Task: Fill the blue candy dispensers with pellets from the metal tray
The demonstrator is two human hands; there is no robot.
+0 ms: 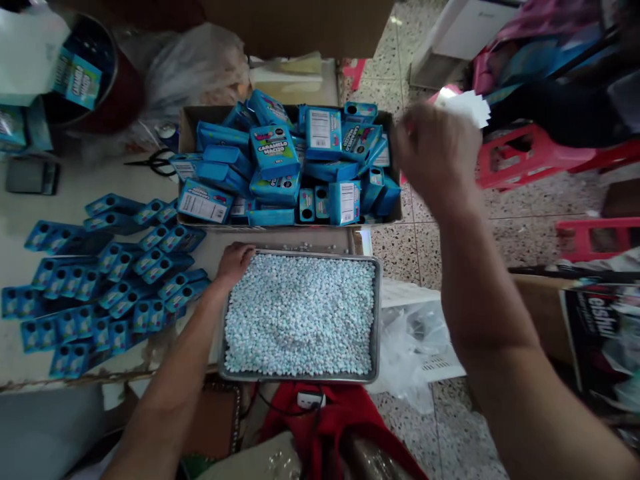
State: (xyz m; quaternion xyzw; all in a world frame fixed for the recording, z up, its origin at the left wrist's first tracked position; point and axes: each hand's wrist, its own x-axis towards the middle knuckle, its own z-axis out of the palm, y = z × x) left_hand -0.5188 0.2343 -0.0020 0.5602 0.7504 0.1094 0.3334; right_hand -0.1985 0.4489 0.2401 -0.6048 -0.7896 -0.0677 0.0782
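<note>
A metal tray (376,313) full of small pale blue-white candies (300,313) sits in front of me. My left hand (234,261) rests closed at the tray's far left corner, fingers curled into the candies. My right hand (436,155) is raised to the right of a cardboard box (186,127), blurred by motion, fingers bunched on a white paper piece (467,105). The box holds several filled blue candy cartons (274,152).
Several flat blue cartons (110,280) lie spread on the table at left. Scissors (155,162) lie behind them. Red plastic stools (530,157) stand on the terrazzo floor at right. A plastic bag (410,340) lies beside the tray. A red cloth (345,420) sits below.
</note>
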